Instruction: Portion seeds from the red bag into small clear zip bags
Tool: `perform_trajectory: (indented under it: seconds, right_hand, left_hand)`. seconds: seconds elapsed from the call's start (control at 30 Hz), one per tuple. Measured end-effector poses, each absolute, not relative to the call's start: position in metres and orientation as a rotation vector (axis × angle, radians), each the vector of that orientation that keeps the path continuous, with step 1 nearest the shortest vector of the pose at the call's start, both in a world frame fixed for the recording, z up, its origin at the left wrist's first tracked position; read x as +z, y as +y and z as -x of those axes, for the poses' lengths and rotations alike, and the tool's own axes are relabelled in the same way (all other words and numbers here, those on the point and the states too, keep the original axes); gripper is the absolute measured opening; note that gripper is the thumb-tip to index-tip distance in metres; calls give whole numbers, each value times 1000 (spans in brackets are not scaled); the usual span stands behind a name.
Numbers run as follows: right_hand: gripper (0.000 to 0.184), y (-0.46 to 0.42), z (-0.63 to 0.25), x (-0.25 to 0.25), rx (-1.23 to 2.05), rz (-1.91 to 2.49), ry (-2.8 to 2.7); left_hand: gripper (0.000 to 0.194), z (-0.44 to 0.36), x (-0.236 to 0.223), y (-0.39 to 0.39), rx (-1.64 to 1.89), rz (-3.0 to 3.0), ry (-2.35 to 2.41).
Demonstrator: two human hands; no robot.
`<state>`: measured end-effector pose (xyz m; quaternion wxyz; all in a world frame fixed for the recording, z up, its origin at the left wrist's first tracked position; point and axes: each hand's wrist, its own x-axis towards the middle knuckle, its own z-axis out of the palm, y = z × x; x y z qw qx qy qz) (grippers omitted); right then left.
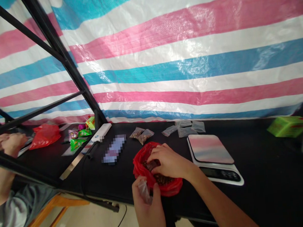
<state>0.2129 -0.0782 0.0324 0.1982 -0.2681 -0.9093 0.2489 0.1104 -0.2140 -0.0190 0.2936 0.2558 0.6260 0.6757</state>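
A red plastic bag (169,191), its mouth open, stands near the table's front edge with small brown pieces (162,179) inside. My right hand (170,160) reaches into it from the right. Its fingers are curled round something dark and brownish among the pieces, too unclear to name. At the bag's front left, my left hand (149,207) pinches a small clear plastic bag (144,191) between thumb and fingers. Right of the red bag lies a white kitchen scale (211,149) with nothing on its plate. Behind it are two small filled bags (145,136) and several flat clear bags (185,128).
Left of the red bag lie a blurred-out phone (114,149) and a white power strip (101,132). A black metal frame (79,80) divides off a co-worker's hands (9,142), another red bag (45,134) and bright packets (78,142). A green box (287,126) stands far right.
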Motion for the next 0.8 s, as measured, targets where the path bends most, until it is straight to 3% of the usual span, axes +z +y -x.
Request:
perform_trajectory:
  seconds: [0.3,0.53,0.6,0.67,0.8]
  right_hand:
    - [19,-69,-220,33,758,883,-2461]
    - [18,-63,-231,38,1076,869,-2149]
    - [18,-61,-231,40,1113,847,-2065]
    - [20,-59,-230,40,1082,861,-1981]
    - [29,-52,-226,36,872,926,-1814]
  left_hand:
    - [34,-111,-31,-214,1855,-608,1590]
    - [52,-47,34,-171,1869,-1267,1727]
    - [52,-21,55,-131,1781,-1563,1645]
    - [39,-2,67,-88,1658,-1754,1524]
    - [43,1,61,-24,1216,-1825,1099]
